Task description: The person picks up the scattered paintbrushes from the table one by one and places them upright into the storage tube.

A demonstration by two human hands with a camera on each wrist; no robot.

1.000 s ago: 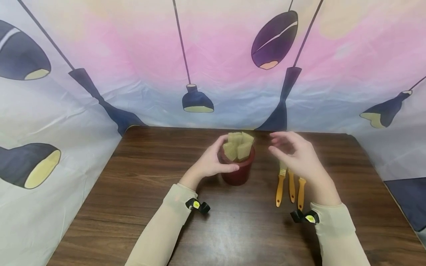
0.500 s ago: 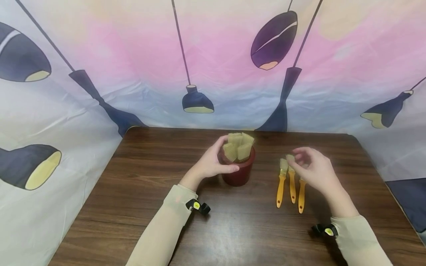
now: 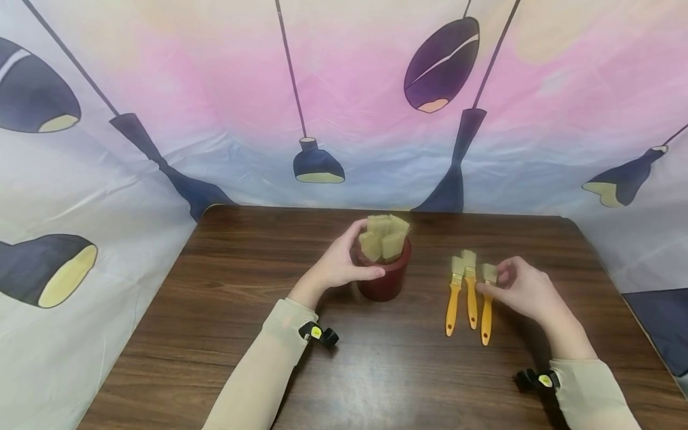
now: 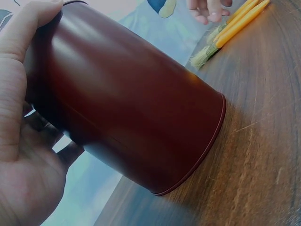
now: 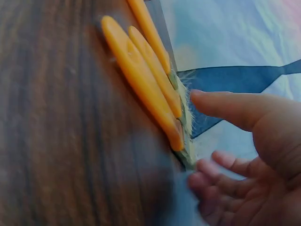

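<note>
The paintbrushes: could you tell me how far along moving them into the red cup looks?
Four brushes already stand bristles-up in the red cup, which the left hand grips. The right hand is at the rightmost brush of three lying on the table, touching it but not yet lifting it. Those three remain.

no text, label, brand, number or sign can be read in any view. the small yellow tags on the black wrist clips carry a dark mark, but it is too small to make out. the backdrop cloth bears only printed lamp shapes, without lettering.
</note>
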